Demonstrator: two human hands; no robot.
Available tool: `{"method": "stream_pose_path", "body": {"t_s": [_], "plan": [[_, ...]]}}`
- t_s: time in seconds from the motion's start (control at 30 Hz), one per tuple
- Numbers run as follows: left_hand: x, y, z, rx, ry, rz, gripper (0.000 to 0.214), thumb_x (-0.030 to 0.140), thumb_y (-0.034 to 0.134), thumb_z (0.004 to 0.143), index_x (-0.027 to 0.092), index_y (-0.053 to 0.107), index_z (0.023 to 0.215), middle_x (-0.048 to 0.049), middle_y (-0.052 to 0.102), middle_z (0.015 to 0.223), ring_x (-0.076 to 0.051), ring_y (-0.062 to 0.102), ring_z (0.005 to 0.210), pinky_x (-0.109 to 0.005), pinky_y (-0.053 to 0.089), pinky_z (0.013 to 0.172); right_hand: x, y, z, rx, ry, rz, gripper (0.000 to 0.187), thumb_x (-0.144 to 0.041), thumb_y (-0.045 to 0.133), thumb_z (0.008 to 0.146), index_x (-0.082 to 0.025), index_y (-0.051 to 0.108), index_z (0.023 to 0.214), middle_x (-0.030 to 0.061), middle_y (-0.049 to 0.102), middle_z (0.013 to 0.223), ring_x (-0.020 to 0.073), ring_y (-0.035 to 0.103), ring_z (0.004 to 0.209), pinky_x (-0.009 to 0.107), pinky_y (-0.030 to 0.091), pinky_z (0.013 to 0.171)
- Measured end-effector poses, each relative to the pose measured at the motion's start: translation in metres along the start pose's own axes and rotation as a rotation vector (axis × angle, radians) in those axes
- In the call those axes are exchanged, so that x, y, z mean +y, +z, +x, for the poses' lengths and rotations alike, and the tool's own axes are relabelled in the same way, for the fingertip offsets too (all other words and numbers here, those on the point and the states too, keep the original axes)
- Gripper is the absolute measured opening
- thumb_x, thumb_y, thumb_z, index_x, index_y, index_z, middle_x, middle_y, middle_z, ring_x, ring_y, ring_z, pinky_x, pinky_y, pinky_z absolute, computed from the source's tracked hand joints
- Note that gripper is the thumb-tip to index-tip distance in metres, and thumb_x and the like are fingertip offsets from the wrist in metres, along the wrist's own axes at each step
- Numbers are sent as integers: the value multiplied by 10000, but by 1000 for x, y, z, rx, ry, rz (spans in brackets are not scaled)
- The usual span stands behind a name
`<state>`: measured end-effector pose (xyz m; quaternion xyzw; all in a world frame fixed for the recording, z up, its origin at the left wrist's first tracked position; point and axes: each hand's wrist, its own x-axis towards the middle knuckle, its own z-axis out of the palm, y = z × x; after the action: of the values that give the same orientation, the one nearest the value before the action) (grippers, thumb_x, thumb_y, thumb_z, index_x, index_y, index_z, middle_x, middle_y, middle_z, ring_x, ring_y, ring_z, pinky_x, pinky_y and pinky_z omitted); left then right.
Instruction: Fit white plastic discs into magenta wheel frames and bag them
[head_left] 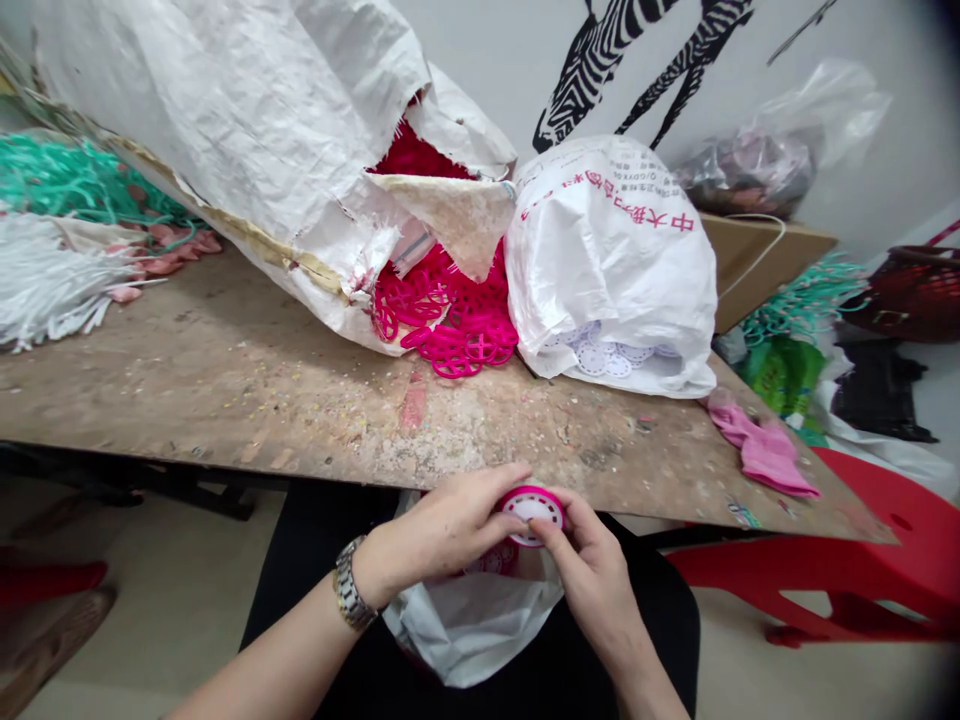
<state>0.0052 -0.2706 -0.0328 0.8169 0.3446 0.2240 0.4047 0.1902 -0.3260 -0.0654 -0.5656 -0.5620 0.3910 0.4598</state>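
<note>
Both hands — left (442,530), right (589,570) — pinch a pink-and-white disc (531,511).

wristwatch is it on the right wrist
No, the wristwatch sits on the left wrist, behind the left hand holding the pink-and-white disc.

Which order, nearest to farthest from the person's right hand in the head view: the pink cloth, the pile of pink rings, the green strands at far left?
From the right hand, which holds the pink-and-white disc:
1. pink cloth, at the near right edge of the table.
2. pile of pink rings, mid-table, ahead and to the left.
3. green strands, far back left.
</note>
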Motion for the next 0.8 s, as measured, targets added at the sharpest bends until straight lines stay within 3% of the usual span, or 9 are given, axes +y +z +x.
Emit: {"method": "stream_pose_path", "body": {"t_s": [0.07,0.17,0.27,0.33,0.53,0.7,0.8], "plan": [[-4,-16,9,45,18,133,445,329,534,953,178,496,1370,-109,668,1113,-242,622,1016,-392,496,920,7,-7,-4,-97,36,-62,211,-381,616,891,-223,689,1009,29,733,911,209,678,824,279,530,746],[-20,-42,30,258,12,465,346,224,500,950,178,552,1288,-124,590,1195,-255,546,1114,-406,449,983,25,-15,-13,-239,53,-239,224,-381,596,900,-234,702,1032,36,748,945,231,699,845,314,546,752],[-42,-62,53,347,-120,791,266,140,480,923,174,627,1142,-121,568,1089,-272,516,1072,-405,454,930,47,-19,-21,-234,-3,-417,303,-381,623,877,-231,701,1128,86,744,1067,283,705,960,397,557,842],[-56,-71,65,333,-158,849,243,131,443,933,162,647,1060,-132,559,1051,-279,505,1054,-407,453,903,55,-19,-25,-216,-53,-462,323,-372,626,877,-235,699,1160,106,729,1129,300,691,1032,431,549,903],[-79,-82,77,319,-151,758,240,92,433,904,137,667,876,-139,564,980,-267,520,981,-405,447,878,34,-14,-27,-283,-73,-373,271,-277,604,895,-267,718,1140,74,737,1135,278,697,1041,414,566,908],[-75,-79,68,328,-99,597,143,134,535,856,156,670,812,-76,576,927,-206,560,915,-328,457,851,2,-13,-18,-320,-59,-237,234,-279,587,919,-275,727,1107,51,751,1090,248,709,998,372,571,886],[-58,-72,54,326,-85,185,123,223,580,855,146,654,793,-40,595,890,-149,567,795,-267,463,738,-9,-15,-5,-251,-88,-201,216,-292,594,913,-264,730,1078,55,749,1077,244,701,995,369,562,887]]}}
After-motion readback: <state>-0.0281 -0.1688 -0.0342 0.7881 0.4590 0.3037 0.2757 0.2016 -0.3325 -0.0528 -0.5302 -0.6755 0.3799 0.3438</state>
